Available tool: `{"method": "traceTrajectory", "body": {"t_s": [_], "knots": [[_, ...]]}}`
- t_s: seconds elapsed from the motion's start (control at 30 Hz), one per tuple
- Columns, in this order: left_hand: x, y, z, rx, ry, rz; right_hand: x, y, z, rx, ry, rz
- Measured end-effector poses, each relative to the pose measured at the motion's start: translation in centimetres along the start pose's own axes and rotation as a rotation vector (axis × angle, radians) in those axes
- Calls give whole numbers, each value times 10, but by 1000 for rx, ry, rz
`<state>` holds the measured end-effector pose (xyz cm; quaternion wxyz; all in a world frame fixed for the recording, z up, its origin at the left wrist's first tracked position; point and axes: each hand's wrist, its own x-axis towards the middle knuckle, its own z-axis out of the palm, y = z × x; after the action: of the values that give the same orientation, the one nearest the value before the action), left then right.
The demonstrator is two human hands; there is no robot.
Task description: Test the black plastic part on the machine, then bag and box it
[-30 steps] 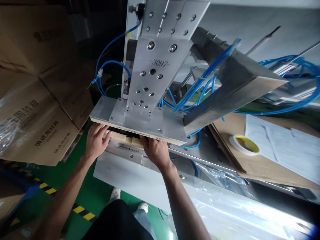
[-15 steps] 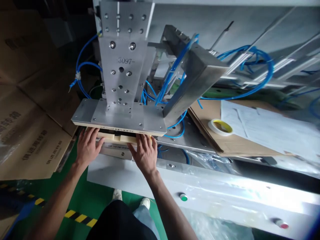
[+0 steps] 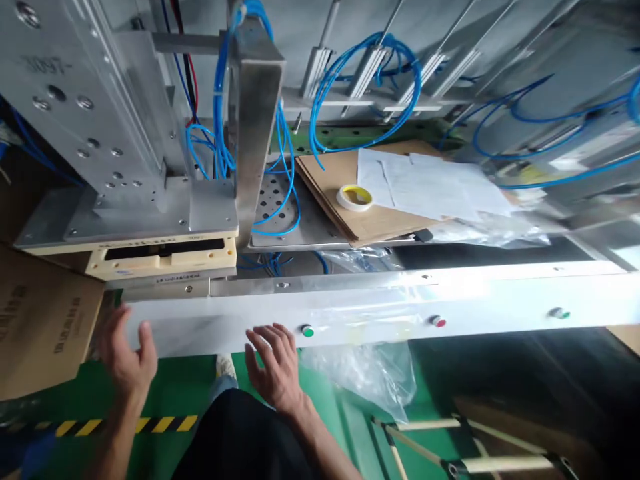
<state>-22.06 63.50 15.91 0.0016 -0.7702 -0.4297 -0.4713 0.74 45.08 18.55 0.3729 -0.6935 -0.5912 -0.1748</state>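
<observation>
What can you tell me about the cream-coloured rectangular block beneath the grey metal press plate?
The cream-coloured rectangular block looks like plastic. A long dark recess runs along its upper side, its front edge is stepped near the middle, and small holes show at the right end. It lies lengthwise above a grey metal base and beneath the grey metal press plate; contact with that plate can't be judged. Neither the left hand nor the right hand touches it.

A long cream block (image 3: 175, 262) is lying flat beneath an overhanging metal plate (image 3: 210, 203), a dark strip (image 3: 206, 245) running along it and a small notch interrupting its front. A round green button (image 3: 307, 331) is projecting from the white front panel (image 3: 225, 327), lower and to the block's right.
</observation>
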Motion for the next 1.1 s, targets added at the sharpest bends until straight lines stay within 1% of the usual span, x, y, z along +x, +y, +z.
{"method": "traceTrajectory", "body": {"t_s": [0.07, 0.1, 0.17, 0.23, 0.27, 0.33, 0.4, 0.5, 0.6, 0.67, 0.73, 0.8, 0.9, 1.0, 1.1], "knots": [[-30, 39, 4, -59, -67, 94, -22, 16, -24, 26, 66, 41], [-44, 62, 9, -103, -124, 151, -32, 28, -35, 22, 105, 75], [-72, 110, 20, -208, -276, 280, -51, 58, -59, -43, 193, 163], [-99, 155, 32, -269, -407, 394, -72, 98, -86, -179, 286, 244], [-113, 175, 38, -270, -450, 435, -84, 122, -102, -257, 324, 275], [-141, 205, 51, -228, -471, 461, -111, 176, -137, -398, 385, 345], [-167, 224, 63, -167, -429, 417, -137, 235, -176, -493, 436, 473], [-198, 239, 74, -80, -345, 268, -169, 324, -237, -516, 506, 749], [-212, 251, 75, -16, -316, 113, -186, 400, -289, -436, 523, 973], [-215, 260, 75, 29, -317, 56, -190, 438, -312, -365, 464, 1044], [-213, 271, 75, 69, -315, 32, -189, 464, -324, -305, 393, 1056], [-211, 280, 78, 90, -295, 3, -187, 479, -326, -267, 370, 1051], [-208, 291, 86, 114, -267, -75, -186, 491, -318, -257, 446, 1035], [-207, 299, 96, 154, -230, -169, -189, 499, -305, -278, 510, 962], [-206, 305, 104, 198, -188, -229, -193, 504, -297, -276, 529, 902]]}}
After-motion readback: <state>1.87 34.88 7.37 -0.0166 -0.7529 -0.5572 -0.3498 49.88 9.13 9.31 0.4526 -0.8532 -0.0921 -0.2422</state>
